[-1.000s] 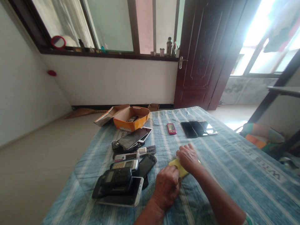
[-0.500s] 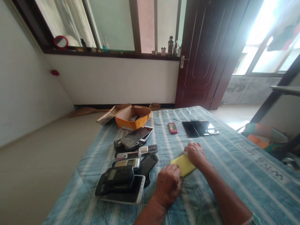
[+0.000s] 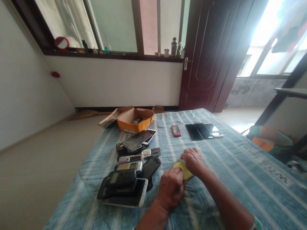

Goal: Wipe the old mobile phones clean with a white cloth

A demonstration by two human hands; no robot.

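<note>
A flat yellow object (image 3: 188,174), shaped like a phone or its case, lies on the striped blue cloth. My left hand (image 3: 172,187) grips its left edge with curled fingers. Across its upper right part lies my right hand (image 3: 193,161), fingers bent together; a small whitish bit shows near the fingertips, too hidden to identify. To the left is a pile of old phones, with a black phone (image 3: 120,179) on a white-edged one (image 3: 141,194). Beyond my hands lie a pink phone (image 3: 176,131) and dark phones in a row (image 3: 203,131).
An open orange box (image 3: 135,126) with phones inside stands at the far left of the cloth-covered surface (image 3: 240,179). More phones (image 3: 137,140) are stacked just in front of it. Behind are a wall, a windowsill with small items and a dark red door (image 3: 206,57).
My right hand has moved left over the yellow object, toward my left hand, and covers more of it. My left hand keeps its grip, almost unmoved.
</note>
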